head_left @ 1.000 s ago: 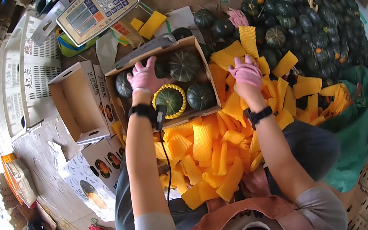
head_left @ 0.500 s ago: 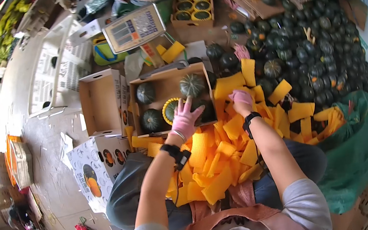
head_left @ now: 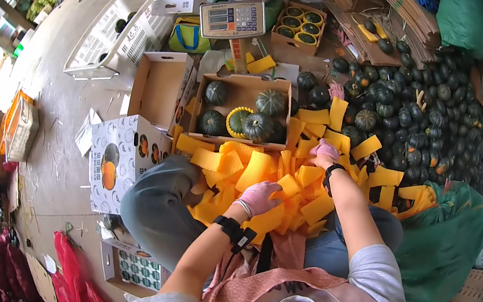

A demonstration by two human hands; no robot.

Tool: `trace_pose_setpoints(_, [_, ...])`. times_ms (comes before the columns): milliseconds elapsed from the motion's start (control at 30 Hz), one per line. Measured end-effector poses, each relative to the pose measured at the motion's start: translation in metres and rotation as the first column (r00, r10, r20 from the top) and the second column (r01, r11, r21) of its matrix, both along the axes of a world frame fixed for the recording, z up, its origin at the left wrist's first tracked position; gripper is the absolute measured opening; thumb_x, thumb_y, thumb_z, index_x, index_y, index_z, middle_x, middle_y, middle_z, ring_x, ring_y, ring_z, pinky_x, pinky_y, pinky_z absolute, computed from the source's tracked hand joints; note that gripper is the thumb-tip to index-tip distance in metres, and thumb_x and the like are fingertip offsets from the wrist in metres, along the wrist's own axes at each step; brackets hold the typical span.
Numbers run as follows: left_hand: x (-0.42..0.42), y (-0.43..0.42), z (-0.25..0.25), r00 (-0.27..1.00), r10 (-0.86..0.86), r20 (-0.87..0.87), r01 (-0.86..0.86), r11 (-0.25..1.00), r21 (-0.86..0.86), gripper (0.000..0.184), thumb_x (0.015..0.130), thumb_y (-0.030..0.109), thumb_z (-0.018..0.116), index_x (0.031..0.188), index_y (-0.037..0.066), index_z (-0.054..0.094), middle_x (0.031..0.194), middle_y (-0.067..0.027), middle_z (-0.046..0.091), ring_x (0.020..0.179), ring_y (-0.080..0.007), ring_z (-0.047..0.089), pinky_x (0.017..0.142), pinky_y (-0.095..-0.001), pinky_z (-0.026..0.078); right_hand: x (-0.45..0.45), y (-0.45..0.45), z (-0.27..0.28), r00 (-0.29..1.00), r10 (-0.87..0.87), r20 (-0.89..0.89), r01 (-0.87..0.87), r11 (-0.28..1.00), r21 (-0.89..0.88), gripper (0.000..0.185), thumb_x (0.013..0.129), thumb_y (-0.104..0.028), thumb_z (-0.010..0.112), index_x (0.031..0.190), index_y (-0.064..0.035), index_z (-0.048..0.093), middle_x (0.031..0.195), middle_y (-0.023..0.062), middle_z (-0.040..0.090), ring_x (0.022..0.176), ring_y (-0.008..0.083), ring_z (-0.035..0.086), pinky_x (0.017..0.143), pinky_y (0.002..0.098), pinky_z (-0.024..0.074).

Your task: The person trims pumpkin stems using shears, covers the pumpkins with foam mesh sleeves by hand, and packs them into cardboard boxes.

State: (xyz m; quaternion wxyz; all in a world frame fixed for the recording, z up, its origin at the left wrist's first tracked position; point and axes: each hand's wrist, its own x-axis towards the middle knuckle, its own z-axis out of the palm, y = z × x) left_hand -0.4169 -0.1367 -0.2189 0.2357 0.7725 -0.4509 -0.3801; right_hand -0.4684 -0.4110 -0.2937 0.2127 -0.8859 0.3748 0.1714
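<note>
Left hand [head_left: 259,199], right hand [head_left: 325,153] among yellow foam sleeves [head_left: 317,208], grasp unclear; sleeve beyond left hand [head_left: 254,171] slants lengthwise away rightward.

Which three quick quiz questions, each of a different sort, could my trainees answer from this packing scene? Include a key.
1. Multiple choice: where is the left hand?
A) On the scale
B) At the yellow padding pieces
C) Among the loose squashes

2. True or false: every squash in the box just beyond the yellow padding pieces wears a net.

3. Fill in: the big heap of loose squashes lies on the person's ____ side.

Key: 1. B. 2. False; only one visible squash in that box wears a yellow net. 3. Right.
</note>
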Motion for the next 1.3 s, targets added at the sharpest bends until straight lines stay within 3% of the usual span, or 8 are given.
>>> trace_pose_setpoints(267, [0.0,0.001,0.002,0.999,0.023,0.025,-0.023,0.999,0.039,0.038,0.08,0.03,0.061,0.112,0.01,0.058,0.107,-0.0151,0.059,0.099,-0.0333,0.056,0.085,-0.0397,0.046,0.007,-0.034,-0.032,0.998,-0.057,-0.003,0.057,0.987,0.149,0.029,0.061,-0.044,0.076,0.066,-0.0157,0.07,0.087,0.0033,0.065,0.082,0.0248,0.058,0.074,0.035,0.0442])
trace_pose_setpoints(400, [0.0,-0.023,-0.003,0.986,0.068,0.155,-0.024,0.962,-0.272,0.039,0.077,0.033,0.065,0.105,0.007,0.058,0.097,-0.0142,0.057,0.09,-0.0339,0.056,0.08,-0.0406,0.047,0.0,0.003,0.038,0.926,0.37,0.068,-0.256,0.753,-0.607,0.039,0.05,-0.055,0.074,0.063,-0.0194,0.069,0.087,-0.0021,0.058,0.097,0.019,0.048,0.078,0.0372,0.0368])
trace_pose_setpoints(533, [-0.006,-0.045,0.034,0.93,0.223,0.292,-0.037,0.849,-0.528,0.049,0.072,0.042,0.072,0.096,0.002,0.058,0.09,-0.015,0.055,0.083,-0.0347,0.055,0.076,-0.0406,0.047,-0.012,0.079,0.15,0.975,-0.103,0.199,0.062,0.978,0.201,0.031,0.073,-0.04,0.074,0.066,-0.0108,0.069,0.077,0.0094,0.065,0.079,0.0216,0.062,0.07,0.0342,0.0478])
trace_pose_setpoints(700, [0.001,-0.04,0.058,0.977,0.211,-0.03,-0.16,0.633,-0.757,0.044,0.073,0.038,0.074,0.084,0.0,0.054,0.079,-0.0146,0.049,0.07,-0.0325,0.051,0.062,-0.0367,0.045,-0.071,0.1,0.094,0.576,-0.716,0.394,-0.213,0.334,0.918,0.043,0.095,-0.04,0.044,0.108,-0.0027,0.06,0.099,0.0048,0.064,0.088,0.0144,0.06,0.081,0.0276,0.0427])
trace_pose_setpoints(1000, [0.004,-0.002,0.067,0.84,0.512,-0.177,-0.516,0.655,-0.552,0.018,0.08,0.007,0.064,0.094,0.0,0.055,0.084,-0.0071,0.06,0.075,-0.016,0.061,0.07,-0.027,0.051,-0.033,0.14,0.129,0.22,-0.086,0.972,-0.078,0.991,0.105,0.019,0.078,0.006,0.062,0.095,-0.0035,0.062,0.08,0.0024,0.057,0.079,0.0138,0.053,0.069,0.0254,0.044])
trace_pose_setpoints(1133, [0.007,0.014,0.057,0.055,0.046,-0.997,-0.834,0.551,-0.021,0.016,0.09,0.01,0.055,0.1,-0.002,0.058,0.094,-0.0019,0.061,0.079,-0.0076,0.057,0.073,-0.0238,0.049,-0.031,0.142,0.098,0.3,-0.243,0.923,-0.238,0.918,0.318,0.019,0.071,0.012,0.06,0.083,-0.0016,0.066,0.089,0.005,0.062,0.079,0.0173,0.058,0.07,0.0259,0.0452])
trace_pose_setpoints(1233, [0.021,0.032,0.06,0.137,0.029,-0.99,-0.706,0.704,-0.077,0.019,0.091,0.016,0.056,0.1,-0.001,0.06,0.095,-0.0021,0.061,0.08,-0.0079,0.057,0.077,-0.0223,0.047,-0.055,0.135,0.101,0.454,-0.891,-0.018,-0.461,-0.252,0.851,0.052,0.065,0.014,0.061,0.11,-0.0124,0.061,0.104,0.005,0.063,0.091,0.0236,0.063,0.074,0.027,0.0516])
trace_pose_setpoints(1300, [0.026,0.033,0.066,0.463,-0.015,-0.886,-0.581,0.75,-0.316,0.025,0.092,0.021,0.057,0.102,-0.001,0.06,0.097,-0.0019,0.061,0.085,-0.0096,0.057,0.08,-0.0221,0.046,-0.063,0.143,0.098,0.449,-0.893,-0.001,-0.415,-0.209,0.886,0.058,0.066,0.012,0.061,0.117,-0.0151,0.056,0.106,0.005,0.062,0.092,0.0235,0.063,0.07,0.0281,0.0537])
